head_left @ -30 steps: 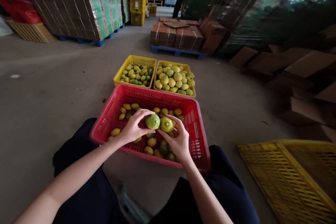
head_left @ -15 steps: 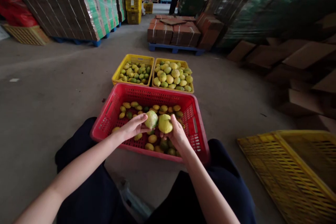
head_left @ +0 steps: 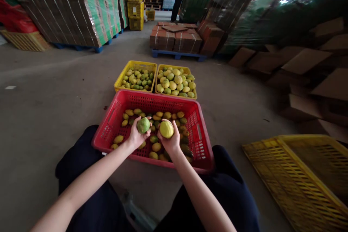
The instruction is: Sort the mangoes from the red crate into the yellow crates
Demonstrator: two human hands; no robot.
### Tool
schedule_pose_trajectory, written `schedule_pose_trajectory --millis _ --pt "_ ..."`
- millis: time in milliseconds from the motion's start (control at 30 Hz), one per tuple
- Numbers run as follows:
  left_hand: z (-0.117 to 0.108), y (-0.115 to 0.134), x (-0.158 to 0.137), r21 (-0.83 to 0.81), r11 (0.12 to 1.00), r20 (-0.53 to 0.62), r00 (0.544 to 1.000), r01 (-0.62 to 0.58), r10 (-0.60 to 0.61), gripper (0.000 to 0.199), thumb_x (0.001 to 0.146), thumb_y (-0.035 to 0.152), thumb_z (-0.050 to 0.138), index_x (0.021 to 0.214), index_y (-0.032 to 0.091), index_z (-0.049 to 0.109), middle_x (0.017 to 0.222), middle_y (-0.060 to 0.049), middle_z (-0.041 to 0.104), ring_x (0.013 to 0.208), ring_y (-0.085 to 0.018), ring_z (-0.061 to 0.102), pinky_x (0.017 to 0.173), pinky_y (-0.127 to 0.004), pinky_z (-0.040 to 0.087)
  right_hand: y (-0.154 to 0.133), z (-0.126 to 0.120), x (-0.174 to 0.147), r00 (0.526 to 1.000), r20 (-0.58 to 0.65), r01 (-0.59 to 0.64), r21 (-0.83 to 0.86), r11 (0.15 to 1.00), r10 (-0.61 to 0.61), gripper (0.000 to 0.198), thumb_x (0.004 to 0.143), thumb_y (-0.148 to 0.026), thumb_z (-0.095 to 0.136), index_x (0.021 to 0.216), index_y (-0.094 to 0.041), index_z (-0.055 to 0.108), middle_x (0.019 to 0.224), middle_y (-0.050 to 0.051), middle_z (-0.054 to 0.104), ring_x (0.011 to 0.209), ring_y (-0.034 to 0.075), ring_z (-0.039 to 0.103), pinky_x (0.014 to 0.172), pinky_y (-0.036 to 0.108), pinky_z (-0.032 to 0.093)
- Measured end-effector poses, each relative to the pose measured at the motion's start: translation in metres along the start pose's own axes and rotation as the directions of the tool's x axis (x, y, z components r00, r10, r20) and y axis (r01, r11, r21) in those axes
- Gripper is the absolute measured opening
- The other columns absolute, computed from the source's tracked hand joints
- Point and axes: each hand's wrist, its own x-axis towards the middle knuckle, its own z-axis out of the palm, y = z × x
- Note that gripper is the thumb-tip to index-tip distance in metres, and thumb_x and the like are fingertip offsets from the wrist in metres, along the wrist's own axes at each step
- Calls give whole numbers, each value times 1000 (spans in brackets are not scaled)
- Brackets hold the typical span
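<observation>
Citrus fruits (head_left: 166,129) in hands (head_left: 173,143) | red crate (head_left: 205,141) beneath | 2 yellow crates (head_left: 143,65) beyond

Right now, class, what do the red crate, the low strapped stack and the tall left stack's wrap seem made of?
Red crate: probably moulded plastic, smooth, from its repeated perforations.
Low strapped stack: likely cardboard, matte brown, with flat sheets atop.
Wrap: seemingly clear plastic film, glossy, streaked with reflections.

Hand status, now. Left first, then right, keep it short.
Left hand: holding a green fruit, fingers cupped around it.
Right hand: holding a yellow fruit, fingers cupped around it.
</observation>
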Motion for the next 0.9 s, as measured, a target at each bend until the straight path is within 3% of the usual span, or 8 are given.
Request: schedule_pose_trajectory --millis 100,233,467,733,900 --pt "-4 -11 6 -188 982 -159 986 22 -52 22 85 28 50 96 16 65 71 -3 66 60 -10 63 52 -18 52 11 -4 1 992 -51 -102 197 975 114 24 75 -42 61 85 -21 65 71 1 68 62 15 63 53 25 49" --pt "-3 -18 10 -375 921 -294 956 -105 -10 28 87 23 45 104 12 66 76 -7 70 75 -16 69 69 -26 58 17 -8 1 971 -111 -160 364 918 213 29 82 -45 51 89 -20 66 78 4 72 67 15 66 54 24 52" --pt "1 -18 7 -409 910 -223 975 -72 -23 35 89 28 45 107 9 67 83 -12 71 80 -21 70 72 -33 59 13 -4 3 952 -164 -163 441 882 258 36 89 -43 42 97 -18 67 80 6 73 66 17 67 56 28 55" --pt "4 -15 5 -381 923 -217 975 -45 -42 26 86 25 46 85 10 67 77 -10 70 73 -20 69 75 -36 59 12 -5 2 955 -170 -158 403 902 244 32 87 -39 45 94 -16 67 78 6 74 64 18 67 56 29 56" --pt "3 -15 5 -370 928 -206 977 -32 -49 23 84 24 48 84 10 67 78 -10 70 75 -19 69 73 -32 58 12 -5 3 953 -170 -169 386 907 250 30 86 -37 46 91 -16 67 76 6 73 63 17 66 57 30 56"
